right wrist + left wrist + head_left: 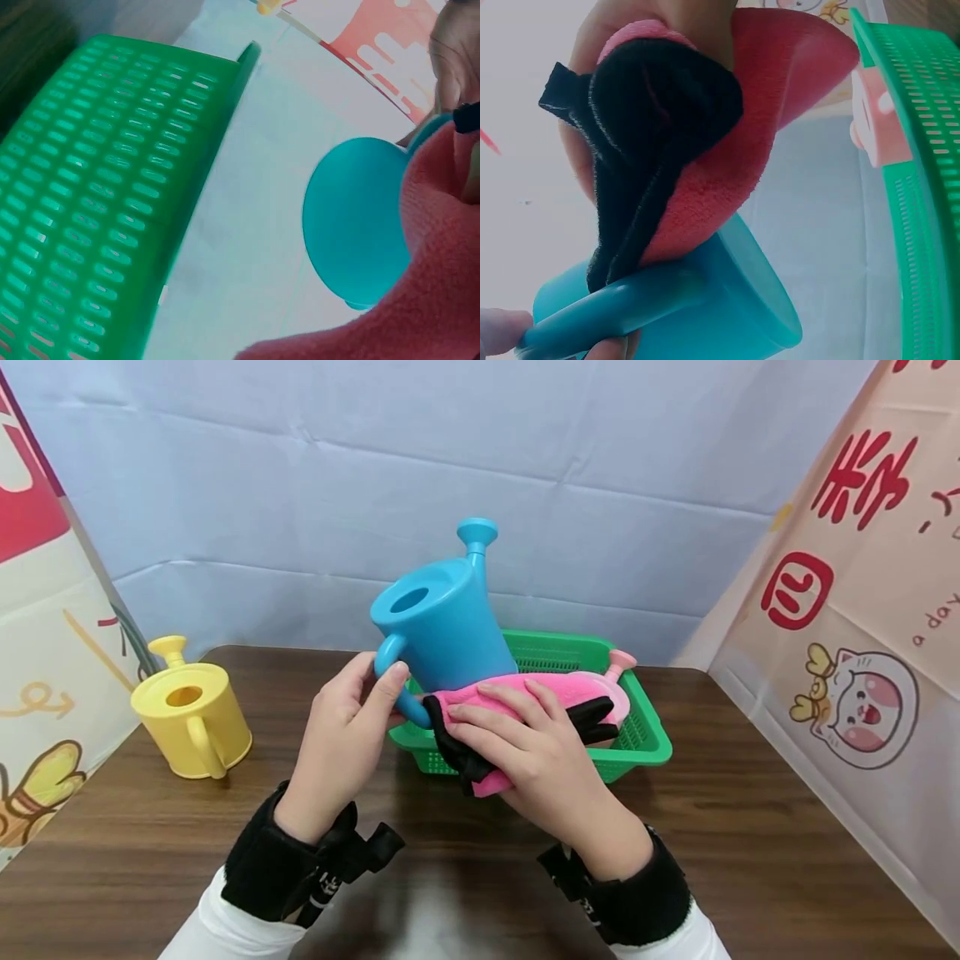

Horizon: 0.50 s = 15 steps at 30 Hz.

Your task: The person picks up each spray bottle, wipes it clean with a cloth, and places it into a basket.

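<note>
Tilted over the basket is a blue watering can (pixel 465 635), its spout pointing up and its base toward the right hand. My left hand (pixel 337 735) grips the can's handle between thumb and fingers. A pink fluffy cloth with black edging (pixel 573 687) is bunched in my right hand (pixel 540 752), whose fingers spread over it beside the can's lower part. In the left wrist view the cloth (pixel 720 195) overlaps the can's side near the handle. The blue base (pixel 352 217) faces the camera in the right wrist view, partly covered by cloth.
A green perforated basket (pixel 652 739) stands behind the hands, with a pink watering can (pixel 621 664) in it, mostly hidden by the cloth. On the left of the brown table (pixel 750 827) stands a yellow watering can (pixel 225 718). A pale backdrop (pixel 300 510) hangs behind.
</note>
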Motion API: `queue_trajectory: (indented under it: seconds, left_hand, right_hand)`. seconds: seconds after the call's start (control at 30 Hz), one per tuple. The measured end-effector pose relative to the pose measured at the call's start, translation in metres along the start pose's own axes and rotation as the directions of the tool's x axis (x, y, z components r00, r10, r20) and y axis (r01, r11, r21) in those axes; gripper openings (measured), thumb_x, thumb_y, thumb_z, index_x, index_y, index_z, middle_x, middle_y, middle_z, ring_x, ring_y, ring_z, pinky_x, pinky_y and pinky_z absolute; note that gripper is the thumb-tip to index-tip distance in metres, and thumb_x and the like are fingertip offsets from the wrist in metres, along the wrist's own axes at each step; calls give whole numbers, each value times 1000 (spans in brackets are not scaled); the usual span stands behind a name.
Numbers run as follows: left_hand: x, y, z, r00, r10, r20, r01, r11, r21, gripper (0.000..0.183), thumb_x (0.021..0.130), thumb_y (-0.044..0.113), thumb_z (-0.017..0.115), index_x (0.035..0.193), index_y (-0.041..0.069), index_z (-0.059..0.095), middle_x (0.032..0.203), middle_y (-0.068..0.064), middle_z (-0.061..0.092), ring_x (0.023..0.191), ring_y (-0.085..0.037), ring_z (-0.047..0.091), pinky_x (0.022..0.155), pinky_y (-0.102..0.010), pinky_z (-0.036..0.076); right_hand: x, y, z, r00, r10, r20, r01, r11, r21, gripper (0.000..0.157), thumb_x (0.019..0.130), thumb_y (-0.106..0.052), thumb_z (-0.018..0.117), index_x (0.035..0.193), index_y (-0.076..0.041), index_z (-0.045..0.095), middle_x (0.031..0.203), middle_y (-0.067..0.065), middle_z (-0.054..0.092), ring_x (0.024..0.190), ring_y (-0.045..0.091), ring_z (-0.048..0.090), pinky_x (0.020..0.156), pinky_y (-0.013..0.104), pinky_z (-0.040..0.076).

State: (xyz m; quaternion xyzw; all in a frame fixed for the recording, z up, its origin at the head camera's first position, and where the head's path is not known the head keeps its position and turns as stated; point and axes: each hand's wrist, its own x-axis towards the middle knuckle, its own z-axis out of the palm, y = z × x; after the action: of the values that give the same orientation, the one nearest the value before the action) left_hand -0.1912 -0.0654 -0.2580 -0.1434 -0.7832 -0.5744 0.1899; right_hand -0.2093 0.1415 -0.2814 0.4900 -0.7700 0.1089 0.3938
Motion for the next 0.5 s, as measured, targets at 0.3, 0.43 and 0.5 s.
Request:
queue_trajectory:
  seconds: [0.3, 0.43, 0.5]
  left_hand:
    - [-6, -4, 11, 998, 62, 33, -64, 996, 62, 24, 98, 27, 47, 103, 4, 53, 75, -11, 53, 67, -20, 51, 60, -38, 47]
    - [-10, -4, 18, 993, 92, 69, -99, 990, 104, 24, 98, 27, 47, 104, 5, 51, 70, -8, 50, 57, -19, 45, 52, -35, 42]
    - [-12, -3, 21, 991, 99, 92, -109, 988, 108, 22, 98, 28, 47, 102, 6, 51, 66, -7, 46, 53, -18, 40, 50, -34, 39]
  right_hand:
    - [0, 4, -1, 998, 26, -57, -27, 1000, -13, 60, 65, -22, 83, 119, -10, 61, 120, 9, 62, 120, 31, 45, 94, 54, 42]
    - [-1, 4, -4, 990, 51, -134, -52, 999, 1, 55, 70, -14, 80, 121, -9, 59, 121, 11, 61, 119, 32, 46, 93, 56, 41]
    - [-1, 5, -5, 980, 55, -192, -56, 998, 3, 43, 79, -16, 72, 120, -8, 59, 120, 12, 61, 118, 33, 47, 93, 58, 41]
